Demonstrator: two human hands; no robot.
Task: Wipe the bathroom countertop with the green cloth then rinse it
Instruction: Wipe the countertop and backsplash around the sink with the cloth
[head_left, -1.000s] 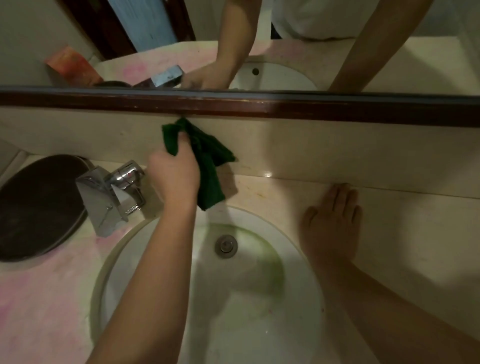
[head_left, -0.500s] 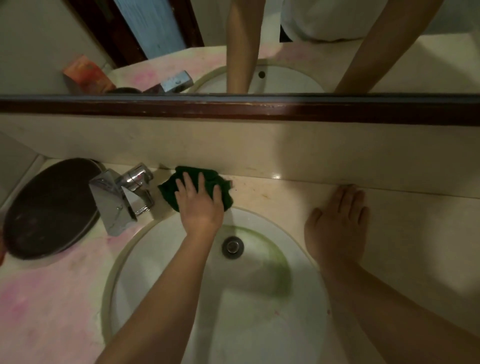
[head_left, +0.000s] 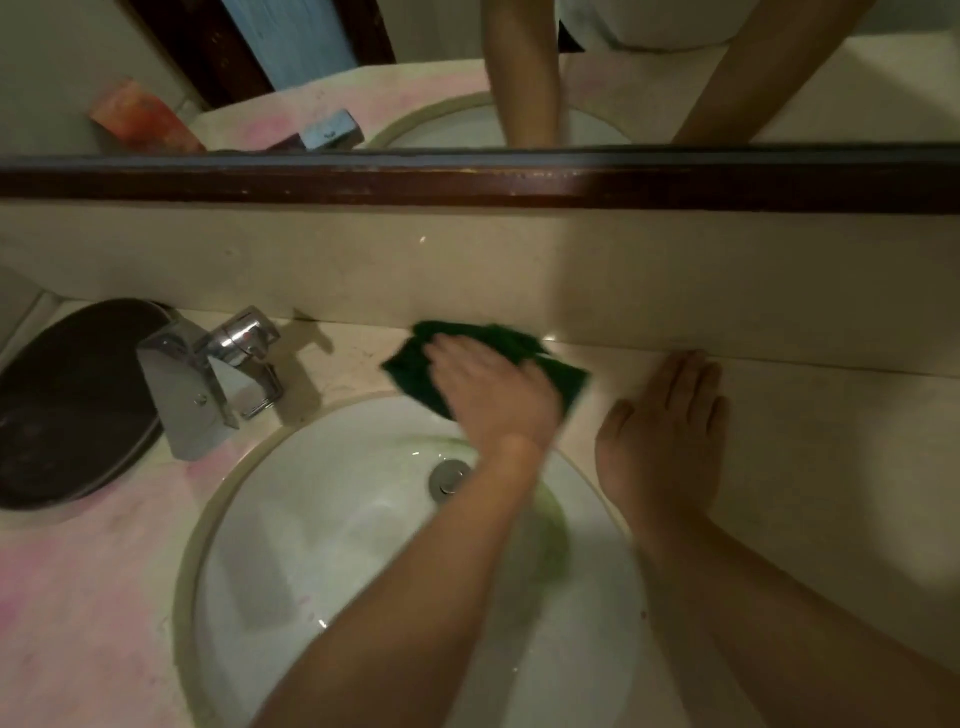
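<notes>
cloth (head_left: 506, 339) is lying flat on the countertop (head_left: 831, 441) at about 1 o'clock of the sink (head_left: 322, 519), its far edge touching the foot of the backsplash (head_left: 467, 270) and its near corner hanging just over the sink rim. left hand (head_left: 493, 395) is pressing down on the cloth's middle with fingers straight and together, palm down; it is blurred, so finer detail of the fingers is not showing. the left forearm is reaching across the bowl and covering part of it, just beside the drain (head_left: 449, 477).

right hand (head_left: 670, 431) is resting palm down on the bare countertop at 2 o'clock of the sink, fingers straight and close together, fingertips nearly touching the backsplash. it is sitting just beside the cloth's right edge, apart from it, and blocking the counter on that side.

faucet (head_left: 208, 374) is standing at 10 o'clock of the sink, well apart from the cloth. a dark round tray (head_left: 67, 405) is lying at 9 o'clock, just beside the faucet. a pink stain (head_left: 78, 597) is spreading over the countertop at 8 o'clock. a greenish smear is showing inside the bowl near the drain. a dark mirror frame (head_left: 467, 182) is running along the top of the backsplash.
</notes>
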